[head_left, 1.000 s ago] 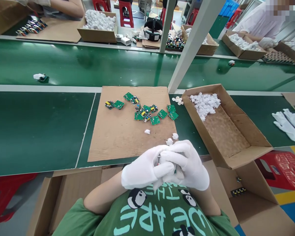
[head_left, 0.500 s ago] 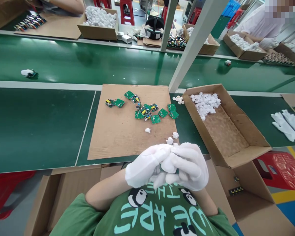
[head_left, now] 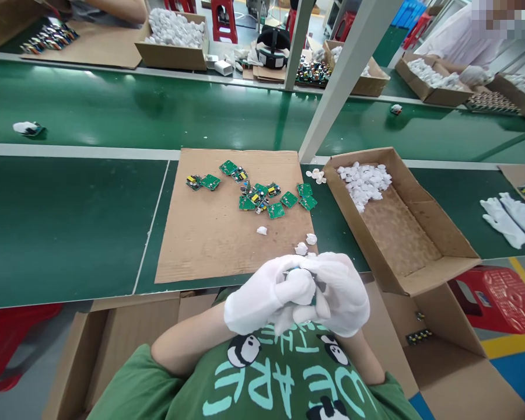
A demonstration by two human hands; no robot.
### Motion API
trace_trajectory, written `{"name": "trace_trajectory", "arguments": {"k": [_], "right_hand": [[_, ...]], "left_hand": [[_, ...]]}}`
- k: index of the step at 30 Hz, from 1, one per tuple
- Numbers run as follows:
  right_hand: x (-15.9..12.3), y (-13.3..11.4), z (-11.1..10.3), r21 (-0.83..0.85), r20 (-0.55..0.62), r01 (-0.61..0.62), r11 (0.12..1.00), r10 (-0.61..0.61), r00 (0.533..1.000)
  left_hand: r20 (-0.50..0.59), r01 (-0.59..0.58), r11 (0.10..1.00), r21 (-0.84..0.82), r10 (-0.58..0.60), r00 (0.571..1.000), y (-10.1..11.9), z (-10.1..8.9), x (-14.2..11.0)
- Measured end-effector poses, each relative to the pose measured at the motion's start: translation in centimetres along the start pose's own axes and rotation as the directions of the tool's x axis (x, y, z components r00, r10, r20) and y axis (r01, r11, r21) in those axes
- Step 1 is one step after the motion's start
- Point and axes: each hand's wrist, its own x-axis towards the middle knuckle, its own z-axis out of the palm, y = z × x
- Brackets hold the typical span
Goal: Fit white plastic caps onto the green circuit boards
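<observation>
My left hand [head_left: 262, 296] and my right hand [head_left: 343, 294], both in white gloves, meet in front of my chest with curled fingers. Between them is a small circuit board [head_left: 314, 298], mostly hidden; only slivers of green and dark parts show. Just beyond my fingertips lie small white plastic pieces [head_left: 301, 249] on a flat cardboard sheet [head_left: 201, 245]. Farther back on that sheet, several green circuit boards [head_left: 276, 210] are scattered, some with yellow and black components facing up.
At right, an open cardboard box [head_left: 402, 233] holds white pieces [head_left: 365, 184]. White gloves [head_left: 505, 221] lie beyond it. A slanted post [head_left: 341, 81] rises behind the sheet. The green conveyor belt [head_left: 157, 111] carries a wrapped board [head_left: 28, 129]. Co-workers sit across the belt.
My fingers have shifted around the circuit board, with the left fingers now curled farther over the front. The items on the conveyor belt have moved left.
</observation>
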Motion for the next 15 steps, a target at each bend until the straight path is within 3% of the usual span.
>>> {"name": "trace_trajectory", "arguments": {"k": [3, 6, 10, 15], "right_hand": [[1.2, -0.4, -0.1, -0.068, -0.143, 0.130, 0.989, -0.138, 0.980], [1.8, -0.6, -0.1, -0.107, -0.149, 0.156, 0.982, -0.171, 0.974], [2.0, -0.6, -0.3, 0.055, -0.107, 0.045, 0.998, -0.038, 0.993], [2.4, -0.6, -0.9, 0.228, -0.051, -0.060, 0.972, 0.074, 0.996]], "left_hand": [[0.051, 0.023, 1.000, 0.018, -0.024, 0.998, -0.1, -0.1, 0.2], [0.025, 0.033, 0.998, 0.045, -0.034, 0.999, 0.1, 0.0, 0.3], [0.073, -0.032, 0.999, -0.012, 0.033, 0.997, 1.0, 0.1, 0.3], [0.079, 0.028, 0.999, -0.029, -0.026, 0.997, 1.0, -0.2, 0.0]]}}
